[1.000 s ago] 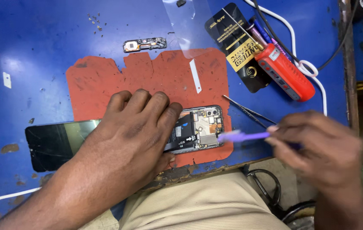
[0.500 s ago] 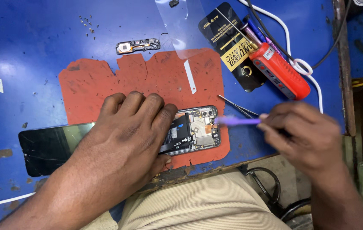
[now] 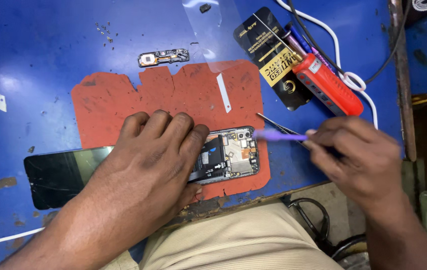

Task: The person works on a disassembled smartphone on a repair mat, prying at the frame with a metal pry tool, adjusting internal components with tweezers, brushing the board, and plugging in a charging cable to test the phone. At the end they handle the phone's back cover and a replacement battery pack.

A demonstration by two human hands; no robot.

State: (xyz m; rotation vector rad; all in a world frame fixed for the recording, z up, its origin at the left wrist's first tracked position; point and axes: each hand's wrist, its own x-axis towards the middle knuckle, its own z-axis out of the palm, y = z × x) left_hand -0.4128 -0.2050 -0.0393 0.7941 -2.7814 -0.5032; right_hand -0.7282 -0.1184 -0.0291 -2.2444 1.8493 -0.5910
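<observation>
Workbench (image 3: 33, 55), scuffed blue, bearing a red mat (image 3: 173, 95). Left hand (image 3: 153, 165) flat, fingers together, pressing the opened phone (image 3: 231, 155); right hand (image 3: 358, 160) pinching a purple tool (image 3: 278, 135).

Black rectangular package with gold lettering (image 3: 273, 57) at the bench's far side; dark glossy phone screen (image 3: 61, 175) at left.
</observation>
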